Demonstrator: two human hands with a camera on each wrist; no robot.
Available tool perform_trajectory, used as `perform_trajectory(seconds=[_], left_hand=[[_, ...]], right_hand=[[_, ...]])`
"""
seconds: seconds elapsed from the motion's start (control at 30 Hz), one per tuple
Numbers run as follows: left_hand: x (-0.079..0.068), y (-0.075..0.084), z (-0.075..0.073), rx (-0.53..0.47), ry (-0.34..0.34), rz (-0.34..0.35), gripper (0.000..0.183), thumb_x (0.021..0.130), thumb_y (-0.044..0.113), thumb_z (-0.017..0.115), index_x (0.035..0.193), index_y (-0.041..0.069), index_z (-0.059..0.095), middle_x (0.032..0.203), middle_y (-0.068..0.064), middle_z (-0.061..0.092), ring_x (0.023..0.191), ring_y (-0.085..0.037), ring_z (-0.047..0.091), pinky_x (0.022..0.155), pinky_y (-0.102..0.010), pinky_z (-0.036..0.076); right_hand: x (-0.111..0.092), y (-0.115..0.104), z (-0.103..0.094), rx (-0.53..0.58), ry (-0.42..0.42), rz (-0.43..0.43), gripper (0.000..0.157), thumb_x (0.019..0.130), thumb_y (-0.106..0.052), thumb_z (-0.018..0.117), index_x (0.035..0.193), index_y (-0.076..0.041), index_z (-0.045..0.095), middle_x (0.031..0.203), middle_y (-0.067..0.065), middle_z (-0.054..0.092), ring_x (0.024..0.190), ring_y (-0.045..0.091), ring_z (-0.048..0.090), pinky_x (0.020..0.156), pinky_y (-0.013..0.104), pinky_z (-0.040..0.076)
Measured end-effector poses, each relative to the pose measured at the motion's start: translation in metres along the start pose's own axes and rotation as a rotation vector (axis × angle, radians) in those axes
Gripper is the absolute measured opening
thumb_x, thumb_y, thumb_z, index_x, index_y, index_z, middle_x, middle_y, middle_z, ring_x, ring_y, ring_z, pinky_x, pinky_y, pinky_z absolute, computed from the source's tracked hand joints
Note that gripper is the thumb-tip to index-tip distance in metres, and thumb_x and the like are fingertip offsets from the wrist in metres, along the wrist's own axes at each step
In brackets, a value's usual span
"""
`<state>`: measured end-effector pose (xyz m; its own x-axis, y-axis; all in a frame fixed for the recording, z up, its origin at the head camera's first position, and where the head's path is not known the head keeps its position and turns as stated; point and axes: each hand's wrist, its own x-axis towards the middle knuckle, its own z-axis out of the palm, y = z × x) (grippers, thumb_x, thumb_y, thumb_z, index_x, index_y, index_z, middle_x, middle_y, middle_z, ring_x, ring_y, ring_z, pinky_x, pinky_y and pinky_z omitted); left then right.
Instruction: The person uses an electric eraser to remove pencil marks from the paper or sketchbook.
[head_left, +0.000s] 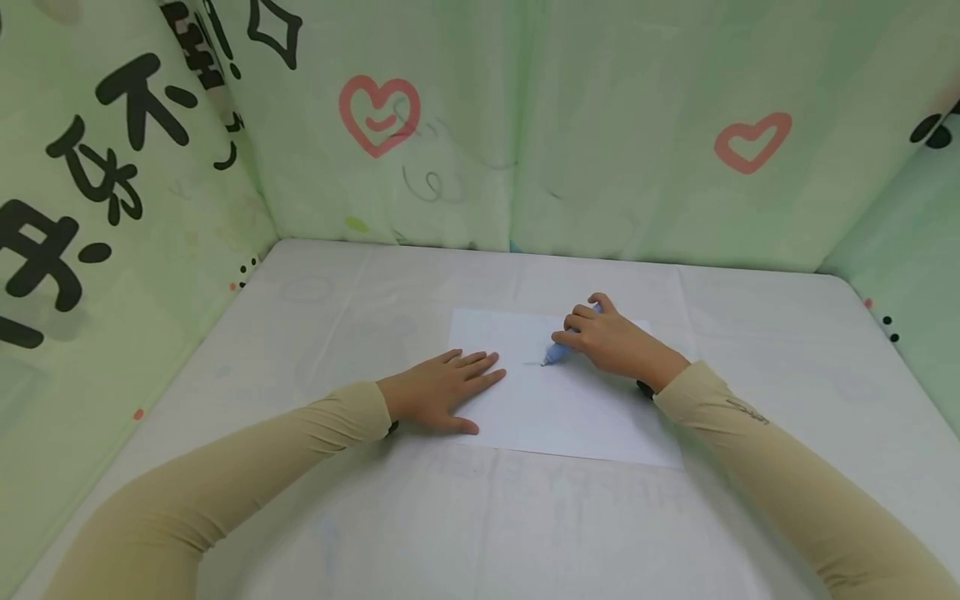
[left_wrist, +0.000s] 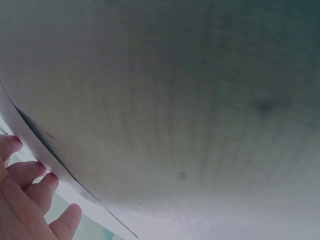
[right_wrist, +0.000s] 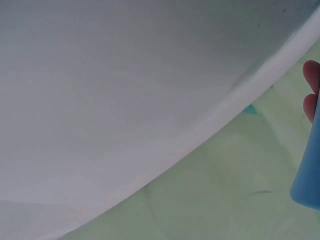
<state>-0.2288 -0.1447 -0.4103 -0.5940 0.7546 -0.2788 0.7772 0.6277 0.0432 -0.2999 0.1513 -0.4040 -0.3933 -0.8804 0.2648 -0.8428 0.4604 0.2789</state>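
A sheet of white paper lies on the table in the head view. My left hand rests flat on its left side, fingers spread and thumb apart; the left wrist view catches the fingertips at the paper's edge. With my right hand I grip a thick blue pen, tilted, its narrow tip down at the paper. A short thin line runs left from that tip. The pen's rounded blue end shows at the right of the right wrist view, beside two fingertips.
A white cloth covers the table. Pale green curtains with hearts and black lettering hang behind the table and along both sides, close to its edges.
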Motion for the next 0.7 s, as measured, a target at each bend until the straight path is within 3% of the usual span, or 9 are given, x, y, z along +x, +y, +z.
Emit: perform_trajectory(seconds=[0.4, 0.7], left_hand=[[0.002, 0.000, 0.000, 0.001, -0.020, -0.003, 0.084, 0.090, 0.063, 0.042, 0.153, 0.018, 0.008, 0.160, -0.006, 0.007, 0.148, -0.023, 0.011, 0.119, -0.045, 0.013], [0.000, 0.000, -0.001, -0.024, -0.019, -0.007, 0.084, 0.090, 0.062, 0.043, 0.153, 0.017, 0.009, 0.160, -0.006, 0.008, 0.148, -0.023, 0.011, 0.119, -0.045, 0.013]], right_hand=[[-0.002, 0.001, -0.007, -0.006, -0.054, 0.010, 0.023, 0.078, -0.011, 0.074, 0.100, -0.016, 0.067, 0.091, 0.004, 0.065, 0.088, 0.022, 0.058, 0.088, 0.051, 0.039], [0.010, 0.001, -0.014, -0.012, -0.121, -0.011, 0.027, 0.076, -0.011, 0.076, 0.101, -0.018, 0.066, 0.089, 0.003, 0.063, 0.089, 0.022, 0.056, 0.090, 0.050, 0.038]])
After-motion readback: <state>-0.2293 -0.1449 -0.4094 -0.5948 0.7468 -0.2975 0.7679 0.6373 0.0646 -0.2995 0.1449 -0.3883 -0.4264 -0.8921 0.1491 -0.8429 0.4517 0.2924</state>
